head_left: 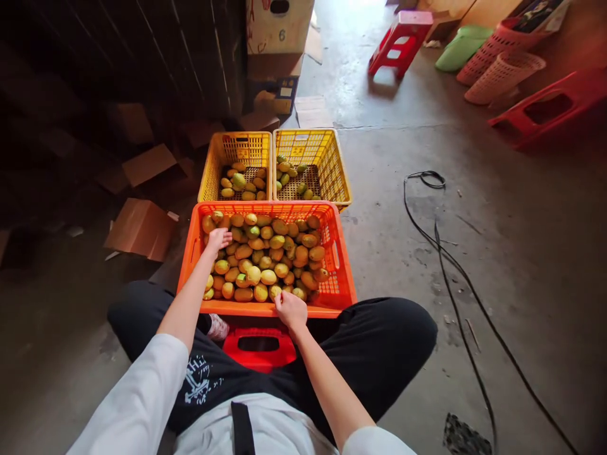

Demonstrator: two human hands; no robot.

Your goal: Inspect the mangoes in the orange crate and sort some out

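A large orange crate [265,309] stands between my knees, filled with oval yellow-green fruits [268,278]. Over the crate's left part reaches my left hand [219,240], its fingers stretched out to the right above the fruits, with nothing seen in it. My right hand [291,309] is closed at the crate's front rim, knuckles up, beside the nearest fruits. What it grips, if anything, is hidden by the fingers. Behind the orange crate, two yellow crates stand side by side: the left crate [203,177] and the right crate [342,170] each hold some of the same fruits.
Cardboard boxes [142,229] lie on the floor at left. Stacked boxes [279,38] stand behind the yellow crates. A black cable [467,287] runs along the right floor. Farther off are a red stool [403,44] and pink baskets [502,76]. Beneath me shows a red stool seat [258,361].
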